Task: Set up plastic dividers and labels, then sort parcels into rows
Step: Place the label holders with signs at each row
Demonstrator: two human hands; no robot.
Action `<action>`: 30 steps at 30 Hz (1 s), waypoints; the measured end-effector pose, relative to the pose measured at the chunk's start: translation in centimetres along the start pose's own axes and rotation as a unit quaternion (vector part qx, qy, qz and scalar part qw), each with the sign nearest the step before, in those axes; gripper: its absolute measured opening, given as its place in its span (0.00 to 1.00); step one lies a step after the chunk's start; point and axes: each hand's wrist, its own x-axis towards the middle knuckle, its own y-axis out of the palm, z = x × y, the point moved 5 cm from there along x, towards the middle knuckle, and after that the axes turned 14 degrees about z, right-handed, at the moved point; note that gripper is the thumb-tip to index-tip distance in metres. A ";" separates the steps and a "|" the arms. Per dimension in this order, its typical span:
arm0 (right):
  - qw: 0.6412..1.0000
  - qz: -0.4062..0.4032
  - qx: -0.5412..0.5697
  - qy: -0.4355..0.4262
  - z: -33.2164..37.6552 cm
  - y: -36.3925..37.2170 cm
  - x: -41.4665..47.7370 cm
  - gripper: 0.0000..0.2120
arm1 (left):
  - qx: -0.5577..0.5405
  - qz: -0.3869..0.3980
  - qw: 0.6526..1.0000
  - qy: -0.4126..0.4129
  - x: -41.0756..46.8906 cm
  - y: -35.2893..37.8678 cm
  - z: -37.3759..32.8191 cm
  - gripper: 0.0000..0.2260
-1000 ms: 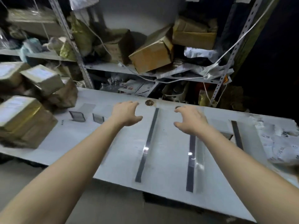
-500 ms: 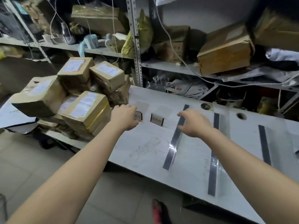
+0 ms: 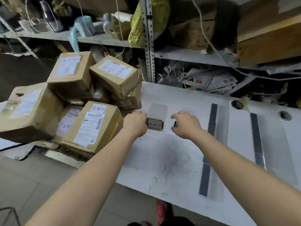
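Observation:
Two clear label stands rest on the white table [image 3: 171, 160]. The left label stand [image 3: 155, 125] shows printed characters, and my left hand [image 3: 135, 123] grips its left end. My right hand [image 3: 185, 123] pinches the second label stand [image 3: 175, 124], of which only a dark edge shows. Two clear plastic dividers with dark bases lie across the table to the right: the near divider [image 3: 211, 123] and the far divider [image 3: 256, 137]. A pile of taped cardboard parcels [image 3: 91, 126] with white shipping labels sits at the table's left end, touching my left wrist's side.
Metal shelving [image 3: 148, 38] behind the table holds boxes, bags and cables. Newspapers [image 3: 206, 80] lie under the shelf at the table's back edge. The table has two round cable holes [image 3: 285, 115]. Tiled floor and a red shoe [image 3: 161, 211] show below the table's front edge.
The view has swung left and closer. Both hands moved left from the dividers to the two label stands and closed on them.

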 end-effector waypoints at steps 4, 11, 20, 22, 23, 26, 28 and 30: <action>1.000 0.002 0.011 -0.008 2.7 1.4 4.0 0.21 | -0.049 0.022 0.999 0.003 3.2 2.4 0.6 0.21; 0.995 -0.014 0.088 0.054 3.3 3.6 7.5 0.11 | -0.152 0.006 0.988 0.026 7.7 4.2 1.7 0.20; 0.969 -0.082 0.222 0.077 1.4 5.3 8.1 0.10 | -0.321 -0.022 0.946 0.026 9.3 5.1 3.3 0.10; 0.960 -0.094 0.251 0.078 1.1 5.1 8.1 0.09 | -0.343 -0.013 0.938 0.050 9.6 4.9 3.4 0.10; 0.956 -0.099 0.267 0.076 1.0 4.9 8.0 0.08 | -0.345 -0.008 0.937 0.060 9.7 4.6 3.5 0.10; 0.944 -0.106 0.304 0.066 0.8 4.3 8.0 0.08 | -0.328 0.001 0.942 0.073 9.6 3.6 3.8 0.10; 0.940 -0.111 0.317 0.055 0.7 3.8 7.8 0.07 | -0.311 0.003 0.947 0.084 9.7 3.0 3.8 0.10; 0.941 -0.109 0.316 0.048 0.5 3.4 7.7 0.07 | -0.280 0.010 0.954 0.107 9.5 2.4 3.5 0.11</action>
